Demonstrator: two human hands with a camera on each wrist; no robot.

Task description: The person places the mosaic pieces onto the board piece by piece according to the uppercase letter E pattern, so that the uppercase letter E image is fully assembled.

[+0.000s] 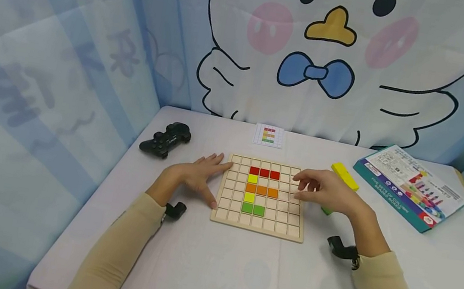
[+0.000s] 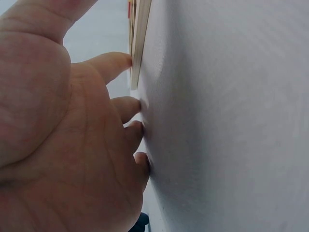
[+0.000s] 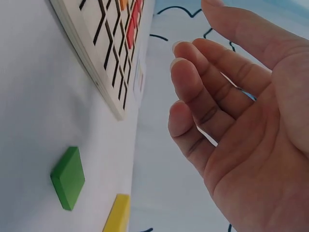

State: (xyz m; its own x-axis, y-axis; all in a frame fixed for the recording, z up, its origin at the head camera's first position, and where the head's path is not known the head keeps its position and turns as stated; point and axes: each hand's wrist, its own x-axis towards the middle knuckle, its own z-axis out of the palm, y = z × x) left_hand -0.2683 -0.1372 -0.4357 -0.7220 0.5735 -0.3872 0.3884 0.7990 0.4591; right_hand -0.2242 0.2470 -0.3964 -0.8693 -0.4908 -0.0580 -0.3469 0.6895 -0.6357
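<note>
A wooden grid board [image 1: 282, 217] lies flat on the table, with red tiles [image 1: 264, 173], yellow tiles [image 1: 249, 197], orange tiles [image 1: 262, 190] and green tiles [image 1: 253, 209] in its squares. At its left side my left hand [image 1: 199, 174] is spread; thumb and index finger touch the board's edge, and the other fingertips rest on the table in the left wrist view. My right hand [image 1: 330, 190] hovers over the board's right edge, fingers loosely bent, nothing visible between them. Beneath and beside it lie a green block [image 3: 70, 179] and a long yellow block [image 1: 345, 175].
Behind the board lies a small pattern card [image 1: 268, 136] showing coloured squares. A black game controller [image 1: 166, 139] sits at the back left. The boxed game [image 1: 411, 187] lies at the back right, near a cartoon-print curtain [image 1: 267, 99] behind the table.
</note>
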